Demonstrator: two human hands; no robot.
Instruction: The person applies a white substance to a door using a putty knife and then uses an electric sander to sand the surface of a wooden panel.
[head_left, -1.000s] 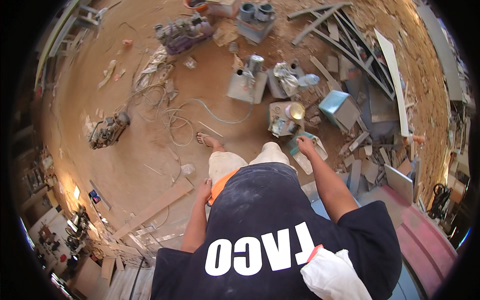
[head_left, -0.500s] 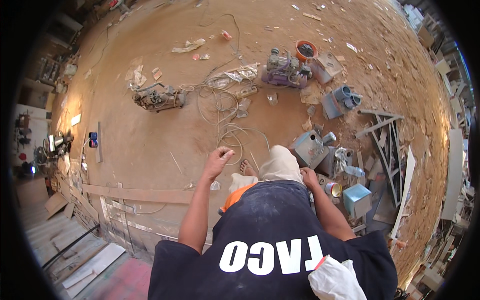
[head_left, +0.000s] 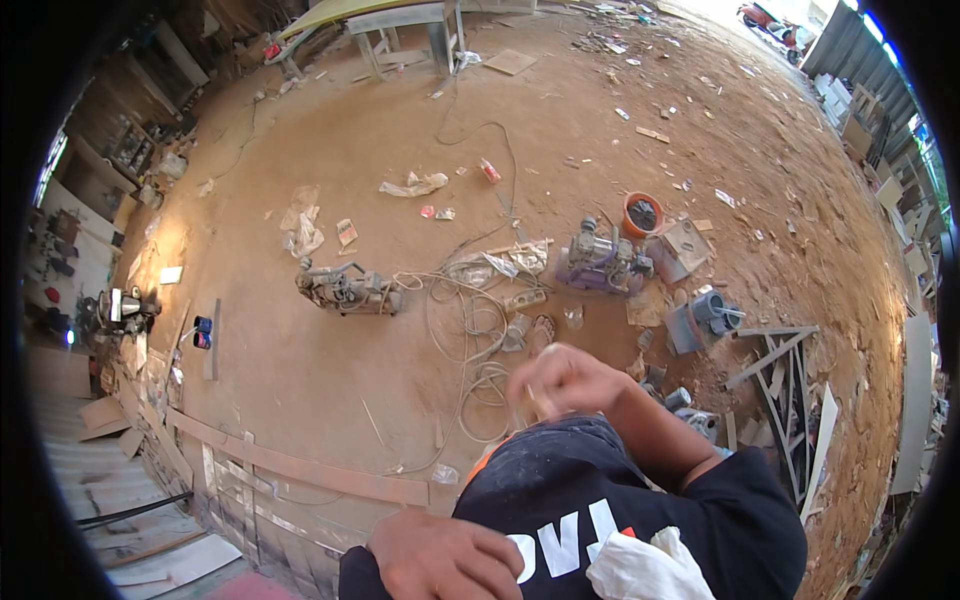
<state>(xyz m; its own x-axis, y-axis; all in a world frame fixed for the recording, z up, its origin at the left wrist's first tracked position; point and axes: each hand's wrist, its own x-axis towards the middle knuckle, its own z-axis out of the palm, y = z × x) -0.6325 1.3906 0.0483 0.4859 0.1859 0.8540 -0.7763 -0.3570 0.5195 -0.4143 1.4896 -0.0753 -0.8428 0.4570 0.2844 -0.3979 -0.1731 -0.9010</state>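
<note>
My right hand [head_left: 565,385] is raised in front of my chest, blurred by motion, fingers bunched; a thin pale streak shows near the fingertips, and I cannot tell whether it holds anything. My left hand [head_left: 445,555] is at the bottom edge, fingers curled against my dark shirt [head_left: 640,500] with white letters. A white cloth [head_left: 640,565] hangs at the shirt's lower right. Below the hands lies a sandy workshop floor with tangled pale cables [head_left: 470,340].
A purple-grey motor machine [head_left: 600,262], an orange bucket [head_left: 642,213] and grey pipe fittings [head_left: 705,315] lie right of centre. Another machine [head_left: 345,290] sits left. A metal frame [head_left: 780,350] lies far right, a long plank [head_left: 300,465] and steps lower left, a wooden table [head_left: 410,20] at the top.
The view has swung so the machines sit further away. My right hand has lifted off my knee toward my chest. My left hand has pulled back onto my shirt.
</note>
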